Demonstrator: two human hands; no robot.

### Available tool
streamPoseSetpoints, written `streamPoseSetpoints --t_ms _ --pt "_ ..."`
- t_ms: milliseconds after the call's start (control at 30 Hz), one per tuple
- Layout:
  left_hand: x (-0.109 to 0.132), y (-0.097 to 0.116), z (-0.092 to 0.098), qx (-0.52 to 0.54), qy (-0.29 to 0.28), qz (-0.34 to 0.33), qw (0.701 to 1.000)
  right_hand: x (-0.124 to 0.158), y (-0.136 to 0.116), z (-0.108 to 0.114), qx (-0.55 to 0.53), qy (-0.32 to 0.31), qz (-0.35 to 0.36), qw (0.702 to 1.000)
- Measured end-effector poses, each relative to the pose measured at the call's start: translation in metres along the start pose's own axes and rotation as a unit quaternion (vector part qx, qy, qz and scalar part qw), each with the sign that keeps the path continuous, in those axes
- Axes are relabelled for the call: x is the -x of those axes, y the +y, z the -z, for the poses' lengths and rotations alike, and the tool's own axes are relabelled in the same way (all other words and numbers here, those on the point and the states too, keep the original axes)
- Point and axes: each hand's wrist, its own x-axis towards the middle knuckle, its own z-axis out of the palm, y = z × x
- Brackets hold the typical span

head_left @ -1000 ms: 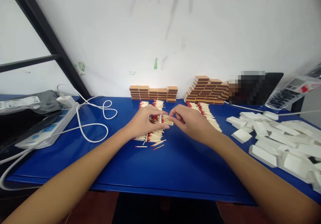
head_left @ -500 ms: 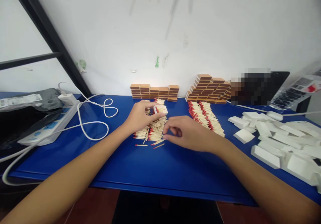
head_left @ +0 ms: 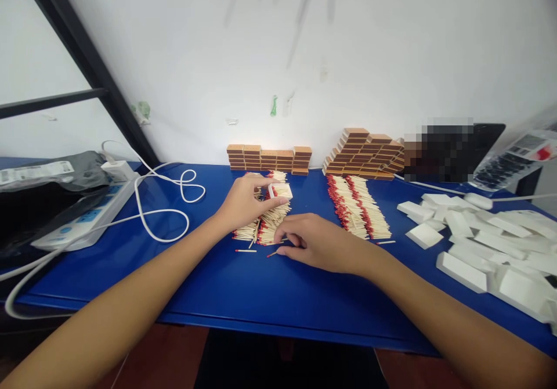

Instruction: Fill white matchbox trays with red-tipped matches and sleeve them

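In my left hand (head_left: pixel 246 202) I hold a small white matchbox tray (head_left: pixel 286 190) tilted, with red-headed matches inside, between thumb and fingers. It sits over a pile of loose matches (head_left: pixel 272 222) on the blue table. Lower and to the right is my right hand (head_left: pixel 313 242), fingers curled, with a small gap between thumb and index fingertip. The thumb tip meets or covers one end of a single match (head_left: pixel 272 254); whether it is gripped is unclear. Another match (head_left: pixel 246 251) lies to the left. Right of my hands are rows of matches (head_left: pixel 357 206).
Matchbox stacks (head_left: pixel 276 161) and a taller matchbox stack (head_left: pixel 363 154) stand against the wall. White trays (head_left: pixel 483 238) are heaped at the right, before a black device (head_left: pixel 487 145). A power strip (head_left: pixel 87 218) and white cable (head_left: pixel 163 241) lie left.
My right hand has moved slightly left and down, its thumb now at the single match. A match now shows below the right-hand rows. My left hand keeps its hold on the tray.
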Motion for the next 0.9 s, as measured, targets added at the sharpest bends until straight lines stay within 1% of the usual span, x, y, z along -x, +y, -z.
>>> streamPoseSetpoints --t_ms 300,500,633,767,833,900 --pt "0.001 0.000 0.000 -0.004 -0.003 -0.001 1.000 0.000 -0.002 -0.003 0.006 -0.009 -0.011 1.000" --pt "0.001 -0.001 0.000 -0.016 -0.010 0.001 1.000 0.006 0.001 0.003 0.007 -0.047 -0.019 0.999" --pt "0.001 0.000 -0.002 -0.018 -0.020 0.005 1.000 0.008 0.004 0.007 0.023 -0.055 -0.037 0.998" --pt "0.001 0.002 -0.001 -0.026 -0.018 -0.005 0.999 0.010 0.005 0.016 0.008 -0.027 -0.042 0.999" --pt "0.001 0.003 -0.001 -0.027 -0.019 -0.016 0.999 0.009 0.008 0.022 -0.006 0.011 -0.054 0.998" --pt "0.002 0.003 -0.001 -0.029 -0.028 -0.025 0.999 0.007 0.013 0.028 -0.010 0.068 -0.069 0.995"
